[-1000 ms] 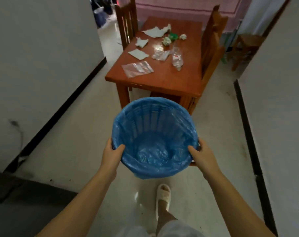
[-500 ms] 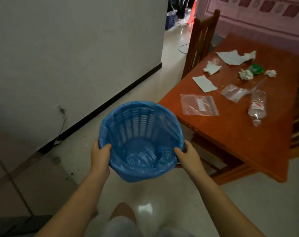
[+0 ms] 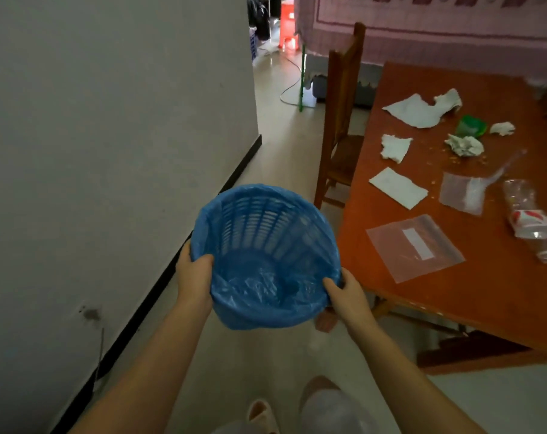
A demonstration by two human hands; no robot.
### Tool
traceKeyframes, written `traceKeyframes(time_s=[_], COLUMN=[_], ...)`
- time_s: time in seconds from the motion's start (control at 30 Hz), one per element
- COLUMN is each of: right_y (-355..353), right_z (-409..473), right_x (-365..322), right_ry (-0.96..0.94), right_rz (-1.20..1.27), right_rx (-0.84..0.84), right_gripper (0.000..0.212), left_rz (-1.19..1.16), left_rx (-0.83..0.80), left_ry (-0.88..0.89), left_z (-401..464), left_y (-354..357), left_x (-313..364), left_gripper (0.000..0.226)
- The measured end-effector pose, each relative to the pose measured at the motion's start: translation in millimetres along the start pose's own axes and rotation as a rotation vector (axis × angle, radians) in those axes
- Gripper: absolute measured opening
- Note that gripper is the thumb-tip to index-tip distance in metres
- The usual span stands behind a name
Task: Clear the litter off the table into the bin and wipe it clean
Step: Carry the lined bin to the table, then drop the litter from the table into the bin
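Status: I have my left hand [image 3: 193, 278] and right hand [image 3: 347, 292] gripping the bin [image 3: 262, 255], empty; table [image 3: 485, 296] litter untouched, wiping pending.

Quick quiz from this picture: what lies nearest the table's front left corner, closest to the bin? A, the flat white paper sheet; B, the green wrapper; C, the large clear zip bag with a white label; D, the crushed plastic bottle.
C: the large clear zip bag lies by the table corner nearest the bin, which the left hand and right hand hold by its rim.
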State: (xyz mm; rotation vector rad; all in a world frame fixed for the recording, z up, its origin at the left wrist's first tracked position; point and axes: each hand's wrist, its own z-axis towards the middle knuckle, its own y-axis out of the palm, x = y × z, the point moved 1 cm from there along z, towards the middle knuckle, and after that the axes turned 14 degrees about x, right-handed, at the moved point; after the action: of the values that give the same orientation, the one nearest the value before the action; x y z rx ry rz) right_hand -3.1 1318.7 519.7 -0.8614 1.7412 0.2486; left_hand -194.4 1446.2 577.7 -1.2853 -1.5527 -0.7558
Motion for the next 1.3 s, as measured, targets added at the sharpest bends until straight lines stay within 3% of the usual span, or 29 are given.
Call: traceKeyframes(time_s=[0.27, 0.43, 0.67, 0.77, 0.83, 0.97, 1.13, 1.2, 1.3], right_y=[32.9, 33.9, -14.6, -24.2, -24.1, -20.2, 2.0, 36.4, 109.6], right_z=[90.4, 138.0, 172.3, 184.9, 190.0, 195.3, 195.1, 189.7, 186.4], right_x=[-24.3, -36.9, -26.5, -4.3, 10.0, 18.8, -13.9, -43.8, -82.7], right_ry=[0.055, 0.1, 0.029, 0.13, 0.235, 0.229, 0.266, 0.192, 0.076], right_rz=[-0.058, -0.217, -0.535, -0.736, -0.793, -0.648, -0.432, -0.274, -0.074], right_rx=[0.111, 0.109, 0.565, 0.584, 0.606, 0.901, 1.075, 1.109, 1.012], right_gripper=[0.032, 0.031, 0.048, 0.067, 0.068, 0.03, 0.019, 0.02, 0.011], left_rz=[0.093, 0.208, 0.361, 0.431, 0.48, 0.539, 0.596, 0.616, 0.655], left_rx=[-0.181, -0.291, -0.445, -0.513, -0.576, -0.694, -0.742, -0.748, -0.773], left_ry=[0.043, 0.072, 0.149, 0.129, 0.118, 0.098, 0.043, 0.018, 0.007], left_z=[85.4, 123.5, 157.2, 178.5, 186.5, 195.1, 196.2, 200.7, 209.9], left_y=[104.7, 164.6, 219.2, 240.9, 254.5, 282.5, 308.4, 315.3, 325.9], left_x=[44.5, 60.6, 61.9, 51.1, 46.0, 36.1, 21.6, 20.0, 22.2], left_gripper=[0.043, 0.047, 0.056, 0.054, 0.05, 0.047, 0.051, 0.052, 0.053])
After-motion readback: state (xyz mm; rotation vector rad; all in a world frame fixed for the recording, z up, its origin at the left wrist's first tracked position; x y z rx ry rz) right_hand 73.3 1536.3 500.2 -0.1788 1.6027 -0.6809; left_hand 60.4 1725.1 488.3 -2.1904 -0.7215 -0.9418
